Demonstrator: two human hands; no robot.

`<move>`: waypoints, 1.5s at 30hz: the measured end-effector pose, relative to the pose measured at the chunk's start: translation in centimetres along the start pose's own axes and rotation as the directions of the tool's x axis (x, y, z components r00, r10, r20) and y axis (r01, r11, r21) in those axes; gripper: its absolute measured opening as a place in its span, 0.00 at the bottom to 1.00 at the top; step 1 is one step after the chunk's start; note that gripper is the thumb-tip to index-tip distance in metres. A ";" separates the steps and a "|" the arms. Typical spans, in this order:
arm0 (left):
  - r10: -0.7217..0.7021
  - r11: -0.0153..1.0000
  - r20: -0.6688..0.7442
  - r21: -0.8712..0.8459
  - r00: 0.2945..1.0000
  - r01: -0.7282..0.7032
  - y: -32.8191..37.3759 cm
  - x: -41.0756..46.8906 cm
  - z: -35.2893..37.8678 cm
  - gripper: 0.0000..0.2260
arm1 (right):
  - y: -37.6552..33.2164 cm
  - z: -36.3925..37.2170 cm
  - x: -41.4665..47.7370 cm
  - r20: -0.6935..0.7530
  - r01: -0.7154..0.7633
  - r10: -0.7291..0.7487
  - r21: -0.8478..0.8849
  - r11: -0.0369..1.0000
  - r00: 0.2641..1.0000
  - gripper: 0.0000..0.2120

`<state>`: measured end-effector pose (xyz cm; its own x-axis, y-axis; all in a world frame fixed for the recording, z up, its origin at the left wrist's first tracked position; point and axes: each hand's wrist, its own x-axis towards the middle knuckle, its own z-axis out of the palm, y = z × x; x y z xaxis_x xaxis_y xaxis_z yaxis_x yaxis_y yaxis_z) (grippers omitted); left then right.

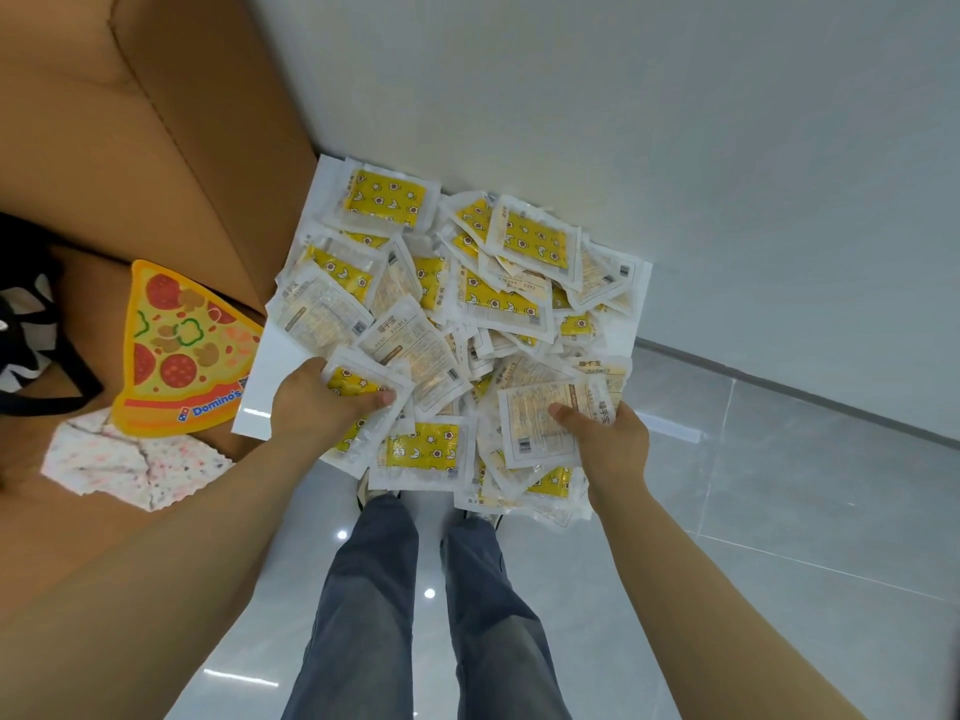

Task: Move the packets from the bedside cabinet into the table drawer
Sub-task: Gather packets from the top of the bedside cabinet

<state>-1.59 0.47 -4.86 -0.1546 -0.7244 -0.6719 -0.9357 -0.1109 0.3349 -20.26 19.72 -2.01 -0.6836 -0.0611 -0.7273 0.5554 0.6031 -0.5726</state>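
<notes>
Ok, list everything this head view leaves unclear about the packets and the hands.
- Table drawer: nowhere in the head view.
- Bedside cabinet: only a white strip shows; the packets cover the rest.
- Packet count: overlapping layers hide the lower ones.
- Left hand and right hand: most fingers are hidden under the packets they grip.
- Packet print: too small to read.
- Black item: cut off by the left edge.

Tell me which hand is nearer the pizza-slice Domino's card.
Left. The left hand grips a yellow packet just right of the pizza-slice card; the right hand holds a white packet farther right, across the pile.
</notes>
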 end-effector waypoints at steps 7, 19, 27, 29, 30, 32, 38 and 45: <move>0.004 1.000 0.010 -0.004 1.000 -0.004 0.7 -1.6 -1.2 0.18 | -0.4 -0.4 -2.0 0.047 0.022 -0.025 0.073 0.997 0.999 0.15; -0.014 0.983 -0.066 -0.185 0.998 0.002 0.5 -4.2 -5.2 0.17 | -1.6 -2.1 -4.5 0.053 0.176 -0.175 -0.021 0.984 0.983 0.16; -0.057 0.983 -0.057 -0.180 0.997 0.046 -0.3 -3.8 -4.6 0.20 | -1.3 -1.1 -3.1 -0.037 0.211 -0.214 -0.075 0.975 0.976 0.15; -0.077 0.979 -0.056 -0.191 0.995 0.065 -0.3 -3.7 -4.1 0.19 | -1.1 -1.1 -2.6 -0.056 0.214 -0.218 -0.072 0.974 0.974 0.14; -0.080 0.977 -0.048 -0.203 0.996 0.068 -0.2 -3.7 -3.8 0.18 | -0.9 -1.2 -2.5 -0.060 0.208 -0.213 -0.076 0.975 0.975 0.14; -0.073 0.978 -0.035 -0.197 0.997 0.065 0.2 -3.9 -3.3 0.17 | -0.6 -1.4 -2.2 -0.068 0.194 -0.200 -0.084 0.977 0.977 0.14; -0.144 0.961 -0.048 -0.244 0.988 0.128 0.8 -4.0 -1.7 0.21 | 0.0 -1.8 -1.9 -0.115 0.141 -0.145 -0.037 0.989 0.983 0.15; -0.104 0.961 -0.070 -0.265 0.992 0.082 1.7 -5.3 -3.0 0.18 | -0.4 -3.3 -4.8 -0.047 0.199 -0.198 0.035 0.979 0.979 0.15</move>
<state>-1.40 2.07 1.25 -0.0334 -0.7549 -0.6550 -0.8276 -0.3466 0.4416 -18.77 22.35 2.92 -0.8013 -0.1419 -0.5812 0.4240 0.5507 -0.7190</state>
